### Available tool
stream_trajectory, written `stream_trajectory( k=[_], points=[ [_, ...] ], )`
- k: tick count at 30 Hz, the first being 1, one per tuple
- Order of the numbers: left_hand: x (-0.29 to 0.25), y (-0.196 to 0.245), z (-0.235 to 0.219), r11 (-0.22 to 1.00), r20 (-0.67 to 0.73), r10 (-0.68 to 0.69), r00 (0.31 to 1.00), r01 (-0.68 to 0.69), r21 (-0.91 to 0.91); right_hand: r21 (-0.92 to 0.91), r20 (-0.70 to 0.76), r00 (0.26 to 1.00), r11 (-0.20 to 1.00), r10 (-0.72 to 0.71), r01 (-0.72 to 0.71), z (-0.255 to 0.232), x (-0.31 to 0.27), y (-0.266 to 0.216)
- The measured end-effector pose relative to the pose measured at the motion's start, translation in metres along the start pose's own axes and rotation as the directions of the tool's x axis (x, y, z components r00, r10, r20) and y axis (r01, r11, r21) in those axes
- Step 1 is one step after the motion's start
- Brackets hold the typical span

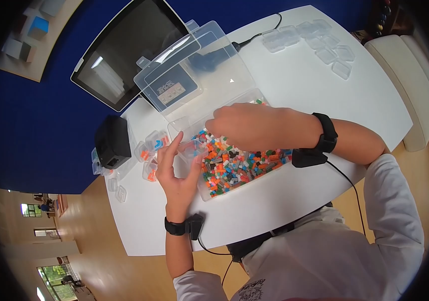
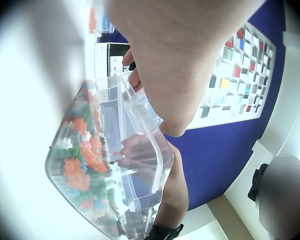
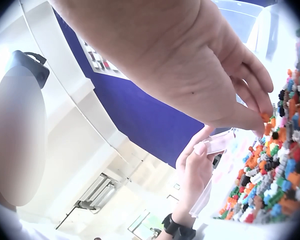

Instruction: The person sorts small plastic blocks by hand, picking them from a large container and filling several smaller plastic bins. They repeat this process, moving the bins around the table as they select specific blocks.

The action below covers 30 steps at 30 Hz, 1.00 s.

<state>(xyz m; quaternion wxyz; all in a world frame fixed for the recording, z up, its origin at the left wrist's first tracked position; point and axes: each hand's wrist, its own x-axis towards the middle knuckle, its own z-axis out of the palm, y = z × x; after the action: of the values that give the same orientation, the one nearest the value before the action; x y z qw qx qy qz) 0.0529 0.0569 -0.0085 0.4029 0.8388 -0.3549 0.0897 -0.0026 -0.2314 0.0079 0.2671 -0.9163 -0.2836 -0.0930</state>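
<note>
My left hand (image 1: 178,173) holds a small clear plastic box (image 3: 221,142) between thumb and fingers, at the left side of a large clear bin (image 1: 206,193). Inside that bin lies a deep layer of small toy bricks (image 1: 234,168) in orange, white, green, blue, grey and black. My right hand (image 1: 262,125) reaches down over the bricks from the right. Seen from the right wrist, its thumb and fingertips pinch an orange brick (image 3: 265,118) at the surface of the pile. In the head view those fingertips are hidden behind the hand.
The bin's clear lid (image 1: 214,75) stands raised behind it, before a dark screen (image 1: 129,50). Several small boxes with orange and blue pieces (image 1: 150,170) sit at the left, by a black box (image 1: 112,142). Clear boxes (image 1: 325,42) lie at the far right of the white table (image 1: 295,80).
</note>
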Motion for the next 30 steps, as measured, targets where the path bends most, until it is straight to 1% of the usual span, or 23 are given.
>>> stream_trajectory(
  k=[3,6,7,9,12,16,18,20,21,24,25,27,28,30],
  points=[
    [0.0,0.001,0.0,1.0,-0.002,-0.008,1.0,0.008,-0.017,-0.016,0.035,0.999,1.0,0.008,-0.007,-0.001,0.001,0.0],
    [0.0,0.0,0.0,1.0,0.006,-0.016,1.0,0.015,0.008,0.011,0.019,1.0,1.0,-0.018,0.018,-0.006,0.004,-0.004],
    [0.0,0.0,0.0,1.0,0.009,0.003,1.0,-0.003,0.012,0.012,0.019,1.0,1.0,-0.018,0.018,-0.003,0.004,-0.003],
    [0.0,-0.001,0.0,1.0,0.014,0.021,1.0,-0.021,0.015,0.014,-0.074,0.993,0.996,-0.088,0.09,0.003,0.005,-0.001],
    [0.001,-0.004,0.001,0.999,0.033,0.035,0.999,-0.036,0.031,0.034,-0.095,0.989,0.992,-0.114,0.118,0.004,0.008,-0.003],
    [0.002,-0.002,-0.001,0.998,0.071,0.032,0.997,-0.036,0.052,0.06,-0.096,0.992,0.994,-0.086,0.092,-0.001,0.012,-0.01],
    [0.004,0.001,-0.003,0.998,0.093,0.023,0.995,-0.029,0.062,0.192,-0.11,0.992,0.978,-0.061,0.081,-0.003,0.013,-0.014],
    [0.006,0.002,-0.003,0.993,0.126,0.064,0.99,-0.075,0.092,0.216,-0.126,0.989,0.971,-0.077,0.103,0.001,0.012,-0.014],
    [0.006,0.002,-0.004,0.993,0.126,0.062,0.99,-0.074,0.092,0.239,-0.143,0.985,0.963,-0.092,0.125,0.003,0.012,-0.013],
    [0.006,0.004,-0.006,0.996,0.145,0.026,0.989,-0.038,0.083,0.202,-0.108,0.992,0.976,-0.066,0.087,0.009,0.013,-0.011],
    [0.007,0.007,-0.007,0.995,0.164,0.023,0.986,-0.038,0.088,0.204,-0.108,0.992,0.975,-0.066,0.087,0.009,0.013,-0.011],
    [0.007,0.006,-0.007,0.995,0.184,0.017,0.983,-0.034,0.093,0.139,-0.091,0.991,0.984,-0.099,0.111,0.008,0.011,-0.012],
    [0.008,0.005,-0.007,0.993,0.188,0.038,0.981,-0.058,0.101,0.143,-0.09,0.991,0.983,-0.099,0.111,0.009,0.01,-0.012],
    [0.007,0.004,-0.008,0.991,0.194,0.054,0.98,-0.076,0.11,0.097,-0.007,0.998,0.993,-0.064,0.065,0.012,0.008,-0.014]
  ],
)
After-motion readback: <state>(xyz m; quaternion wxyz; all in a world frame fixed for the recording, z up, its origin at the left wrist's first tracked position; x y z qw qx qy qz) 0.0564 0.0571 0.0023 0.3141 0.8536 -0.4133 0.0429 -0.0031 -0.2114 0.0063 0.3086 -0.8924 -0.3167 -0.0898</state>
